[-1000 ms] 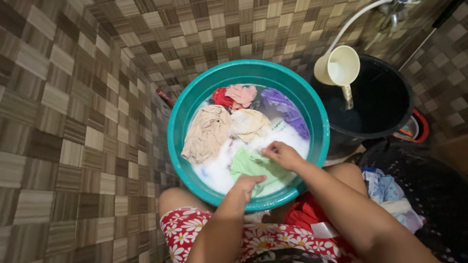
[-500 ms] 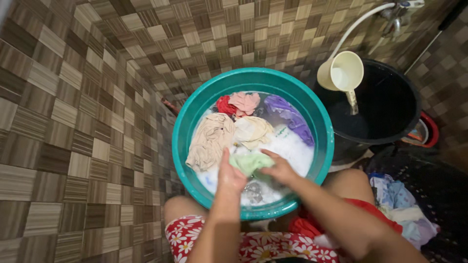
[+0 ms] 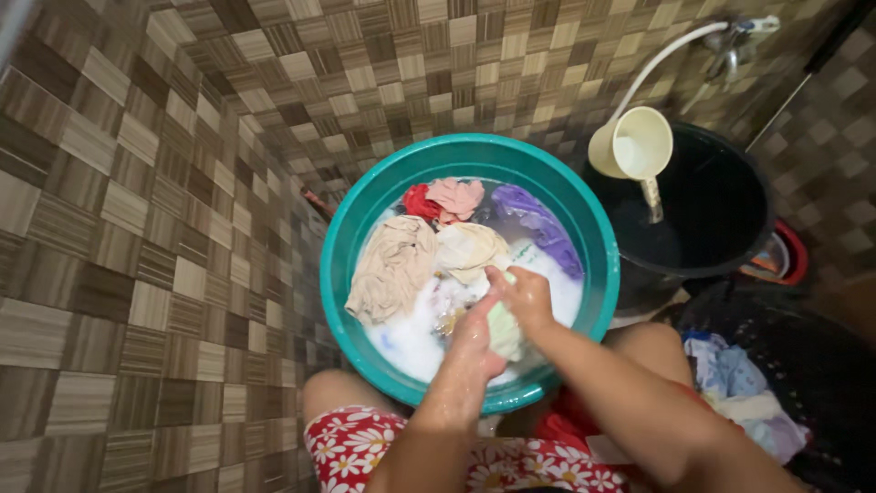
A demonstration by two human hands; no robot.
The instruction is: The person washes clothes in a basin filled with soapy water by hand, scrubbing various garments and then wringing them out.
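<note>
1. My left hand (image 3: pixel 474 340) and right hand (image 3: pixel 522 297) had their fingers curled tight, pinching the pale green cloth (image 3: pixel 504 330) between them.
2. The cloth sat at six o'clock in the teal basin (image 3: pixel 339 239), over suds.
3. I judged it limp, soaked, heavy and slippery; a bunched fold gives the best hold.
4. Beige garments (image 3: pixel 392 265) lay at nine o'clock.

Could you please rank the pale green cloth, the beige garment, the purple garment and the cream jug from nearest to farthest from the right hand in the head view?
1. Pale green cloth: held in the right hand.
2. Beige garment: left part of the teal basin; too close to call against 3.
3. Purple garment: far right of the basin.
4. Cream jug: over the black bucket.
</note>
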